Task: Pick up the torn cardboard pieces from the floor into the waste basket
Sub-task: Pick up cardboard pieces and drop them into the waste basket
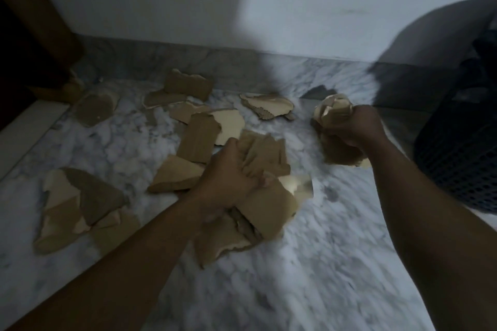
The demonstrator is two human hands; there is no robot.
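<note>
Several torn brown cardboard pieces lie scattered on the white marble floor (309,263). My left hand (228,177) is closed around a bundle of cardboard pieces (266,204) at the centre, low over the floor. Further right, my right hand (357,126) grips a crumpled wad of cardboard (332,110). The dark mesh waste basket (457,158) stands at the right edge, just beyond my right hand. Loose pieces remain at the left (80,204), at the far left (94,109), near the wall (188,86) and at the middle back (266,106).
A white wall with a grey marble skirting (295,62) closes the back. A dark wooden door frame (35,35) and a pale threshold (24,131) stand at the left. The view is dim and blurred.
</note>
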